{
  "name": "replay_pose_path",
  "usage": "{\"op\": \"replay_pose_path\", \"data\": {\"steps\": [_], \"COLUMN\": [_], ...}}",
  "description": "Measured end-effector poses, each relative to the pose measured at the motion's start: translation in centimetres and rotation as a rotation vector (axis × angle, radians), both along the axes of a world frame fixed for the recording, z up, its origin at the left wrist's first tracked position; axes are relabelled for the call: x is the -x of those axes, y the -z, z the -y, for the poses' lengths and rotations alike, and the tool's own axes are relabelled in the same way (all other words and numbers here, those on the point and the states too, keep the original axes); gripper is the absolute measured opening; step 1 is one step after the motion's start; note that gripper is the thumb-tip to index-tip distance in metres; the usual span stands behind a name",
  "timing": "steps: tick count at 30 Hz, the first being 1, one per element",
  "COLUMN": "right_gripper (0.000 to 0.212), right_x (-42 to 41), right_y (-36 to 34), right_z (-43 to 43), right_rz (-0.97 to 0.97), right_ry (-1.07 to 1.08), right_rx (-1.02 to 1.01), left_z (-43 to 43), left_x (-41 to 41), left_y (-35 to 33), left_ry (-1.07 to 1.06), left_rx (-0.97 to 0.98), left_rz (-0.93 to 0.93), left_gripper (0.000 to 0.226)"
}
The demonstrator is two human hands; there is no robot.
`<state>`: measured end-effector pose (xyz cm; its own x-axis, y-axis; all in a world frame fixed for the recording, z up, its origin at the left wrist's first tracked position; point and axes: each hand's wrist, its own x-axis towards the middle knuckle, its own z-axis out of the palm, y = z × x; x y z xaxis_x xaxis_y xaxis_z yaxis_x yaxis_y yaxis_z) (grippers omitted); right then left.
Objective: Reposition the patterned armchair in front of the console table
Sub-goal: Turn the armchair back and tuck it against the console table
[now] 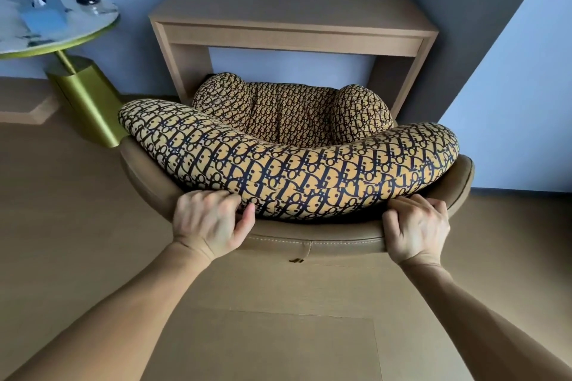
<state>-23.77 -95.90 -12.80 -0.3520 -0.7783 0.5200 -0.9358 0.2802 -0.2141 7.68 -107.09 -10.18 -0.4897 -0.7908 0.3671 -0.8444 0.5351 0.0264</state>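
Your fingers are curled over the top rim of the chair's back: your left hand (210, 221) clamps the tan leather edge with its thumb pressed against the patterned cushion, and your right hand (416, 227) is closed on the same rim further along, knuckles up, fingertips tucked under the cushion. Both forearms reach in bare from the bottom corners.

What you hold is the patterned armchair (288, 164), seen from behind and above. Its long, curved back cushion runs left to right across the view, and the seat faces away from you, toward the wall. The front of the seat and its two rounded arm pads sit just inside the opening between the legs of the console table (291, 20). The fabric is mustard yellow with a dense dark-blue letter print; the outer shell is smooth tan leather with a stitched seam.

The console table is light wood and stands against a pale blue wall. The floor (62, 210) is tan wood planking. To the left stands a round side table (58, 37) with a marbled top and a brass-green pedestal, with blurred items on it.
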Motion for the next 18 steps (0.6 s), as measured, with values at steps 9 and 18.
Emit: {"op": "replay_pose_path", "data": {"steps": [9, 18], "right_gripper": [0.024, 0.024], "right_x": [2.7, 7.7], "right_y": [0.5, 0.7], "right_z": [6.9, 14.2], "right_rz": [0.008, 0.009], "right_ry": [-0.015, -0.029], "right_rx": [0.040, 0.035], "left_z": [7.1, 14.1], "left_x": [2.8, 7.6], "left_y": [0.0, 0.7], "left_ry": [-0.003, -0.030], "left_rx": [0.029, 0.032], "left_rz": [0.015, 0.000], "left_gripper": [0.048, 0.041]}}
